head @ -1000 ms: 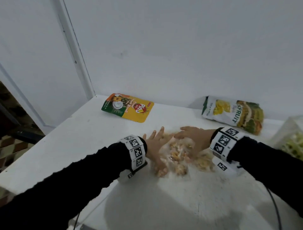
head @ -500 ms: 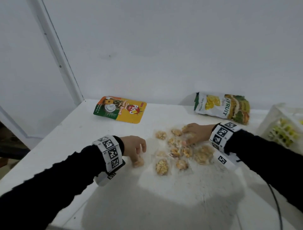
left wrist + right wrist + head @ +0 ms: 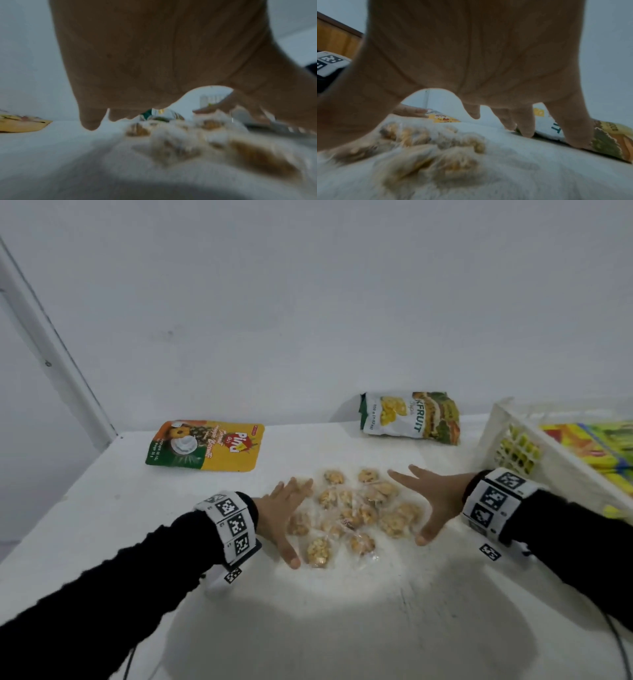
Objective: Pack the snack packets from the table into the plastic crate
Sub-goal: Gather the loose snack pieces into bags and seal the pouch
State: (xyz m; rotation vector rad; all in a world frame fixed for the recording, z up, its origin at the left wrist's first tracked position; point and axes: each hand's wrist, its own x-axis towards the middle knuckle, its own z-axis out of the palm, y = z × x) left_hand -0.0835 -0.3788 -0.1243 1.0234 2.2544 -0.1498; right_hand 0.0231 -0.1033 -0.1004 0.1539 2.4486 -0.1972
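Several small clear snack packets point(image 3: 349, 513) with golden clusters inside lie spread on the white table point(image 3: 325, 621), blurred up close in the wrist views point(image 3: 197, 136) point(image 3: 423, 146). My left hand point(image 3: 284, 515) flanks the pile on its left, fingers straight and spread, thumb down by the nearest packet. On the pile's right my right hand point(image 3: 426, 501) is also spread, holding nothing. A yellow-green biscuit pouch point(image 3: 207, 445) lies flat at the back left. A jackfruit chips bag point(image 3: 411, 417) leans near the wall. The white plastic crate point(image 3: 507, 440) stands at the right with colourful packets inside.
A white wall runs behind the table, with a white frame post point(image 3: 51, 350) at the left. The table's left edge drops off near my left forearm. A black cable point(image 3: 616, 638) trails from my right wrist.
Both hands have drawn apart to either side of the pile and spread flat. The left hand was curled by a packet half a second ago; the right rested on the pile. The view shifted left.
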